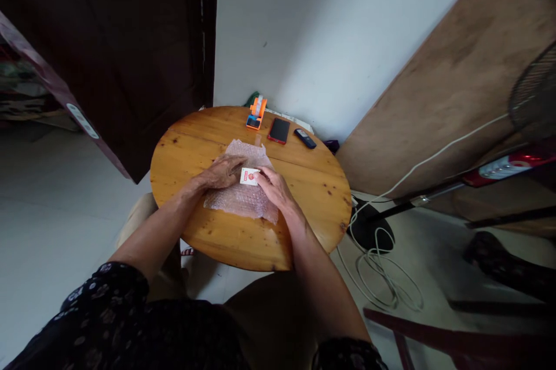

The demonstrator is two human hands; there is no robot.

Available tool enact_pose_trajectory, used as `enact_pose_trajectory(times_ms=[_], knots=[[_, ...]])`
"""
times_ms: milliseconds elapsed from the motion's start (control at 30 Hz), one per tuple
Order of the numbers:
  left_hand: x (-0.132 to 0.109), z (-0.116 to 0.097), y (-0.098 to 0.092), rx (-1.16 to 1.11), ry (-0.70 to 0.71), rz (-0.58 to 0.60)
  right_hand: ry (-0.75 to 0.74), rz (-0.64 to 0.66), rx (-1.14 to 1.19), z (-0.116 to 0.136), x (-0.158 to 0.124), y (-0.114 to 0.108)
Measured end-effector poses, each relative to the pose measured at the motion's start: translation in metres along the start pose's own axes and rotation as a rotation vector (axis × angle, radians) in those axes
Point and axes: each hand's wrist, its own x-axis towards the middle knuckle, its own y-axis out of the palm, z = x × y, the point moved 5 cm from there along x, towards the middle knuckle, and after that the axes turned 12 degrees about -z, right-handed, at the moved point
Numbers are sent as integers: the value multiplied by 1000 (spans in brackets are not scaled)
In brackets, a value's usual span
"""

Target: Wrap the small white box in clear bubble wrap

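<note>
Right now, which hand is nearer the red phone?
Right. The right hand lies below the red phone, almost in line with it, on the bubble wrap; the left hand sits farther left.

- Both forearms are bare from above the elbow down to the left hand point(222, 171) and right hand point(273, 186).
- Short sleeves point(104, 295) of dark, near-black cloth carry a small pale print (perhaps little flowers; the shadow blurs it).
- The same dark printed cloth shows at the right shoulder.
- No ring, watch or bracelet can be made out.
</note>
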Motion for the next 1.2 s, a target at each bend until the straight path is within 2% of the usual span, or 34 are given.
enact_pose_trajectory(times_ms=[100, 167, 567, 800, 1000, 1200], knots=[[0, 0, -1, -12, -15, -10, -58, -107, -114, -1, 2, -4], [0, 0, -2, -26, -25, -25, -52, -148, -91, -4, 2, -7], [1, -5, -7, -45, -43, 10, -49, 23, 57, -5, -3, 3], [0, -3, -5, -46, -24, 1, -52, -28, -16, -4, -4, 2], [-2, 0, -3, -16, -23, 8, -80, 9, -38, -5, -3, 2], [-1, -5, -8, -8, -52, 28, -98, 48, 56, -7, -2, 4]])
